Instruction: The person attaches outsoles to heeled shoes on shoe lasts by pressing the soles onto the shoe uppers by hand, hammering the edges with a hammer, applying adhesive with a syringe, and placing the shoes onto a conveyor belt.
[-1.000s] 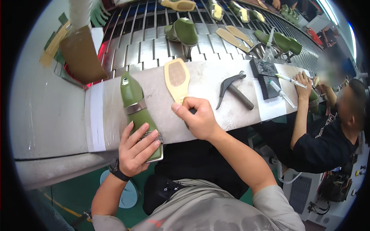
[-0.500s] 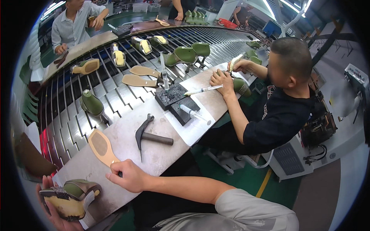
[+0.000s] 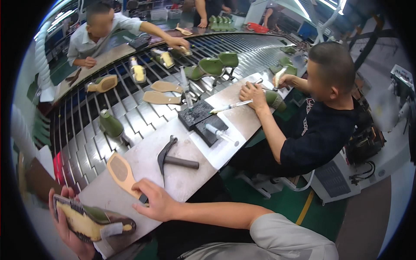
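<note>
At the lower left, my left hand [image 3: 80,248] is closed around a green shoe on a last [image 3: 80,219], tilted so its pale yellow underside shows. A light strip crosses the underside near its heel end. My right hand [image 3: 158,203] grips the narrow heel end of a tan shoe sole [image 3: 120,170], which lies flat on the worktable, its wide end pointing away from me. The dark tip of the sole shows between my fingers. Just beyond that hand rests a hammer [image 3: 181,162] with a dark handle and a curved head.
Dark blocks [image 3: 195,113] with syringes [image 3: 219,131] occupy the table's right part. Beyond runs a slatted metal conveyor [image 3: 143,117] carrying green shoes [image 3: 112,123] and tan soles [image 3: 161,98]. A co-worker [image 3: 320,121] works on a shoe at right; another person [image 3: 104,37] stands across the conveyor.
My left hand has turned the shoe, showing more of its underside. My right fingers have loosened somewhat on the sole's end. The person across has reached over to a shoe on the conveyor.
</note>
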Action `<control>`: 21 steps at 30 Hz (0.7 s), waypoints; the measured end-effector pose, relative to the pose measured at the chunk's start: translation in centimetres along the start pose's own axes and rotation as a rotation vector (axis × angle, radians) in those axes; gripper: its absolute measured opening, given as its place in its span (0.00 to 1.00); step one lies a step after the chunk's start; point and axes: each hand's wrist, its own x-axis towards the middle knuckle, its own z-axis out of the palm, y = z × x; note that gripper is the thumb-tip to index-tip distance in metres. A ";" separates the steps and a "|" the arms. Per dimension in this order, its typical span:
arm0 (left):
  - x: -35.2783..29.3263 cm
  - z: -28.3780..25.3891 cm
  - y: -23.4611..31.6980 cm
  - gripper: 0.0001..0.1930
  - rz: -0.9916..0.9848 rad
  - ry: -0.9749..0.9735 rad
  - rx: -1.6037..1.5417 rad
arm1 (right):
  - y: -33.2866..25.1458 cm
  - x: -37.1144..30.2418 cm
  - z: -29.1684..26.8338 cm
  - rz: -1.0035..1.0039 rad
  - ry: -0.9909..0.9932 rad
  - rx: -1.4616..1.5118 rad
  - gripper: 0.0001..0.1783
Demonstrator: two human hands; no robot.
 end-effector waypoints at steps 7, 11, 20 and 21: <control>1.1 2.4 -0.8 0.24 0.056 0.008 -0.054 | -3.1 -8.0 -8.1 0.088 0.010 0.050 0.07; 0.1 3.1 0.5 0.24 0.049 0.074 -0.114 | -2.9 -16.1 -11.1 0.423 0.049 0.765 0.34; 1.4 6.9 -2.2 0.26 -0.159 -0.136 -0.149 | -3.0 -12.7 -7.8 0.840 -0.235 0.645 0.13; 1.5 7.1 -2.2 0.26 -0.163 -0.140 -0.152 | -3.2 -12.2 -7.6 0.762 -0.187 0.617 0.12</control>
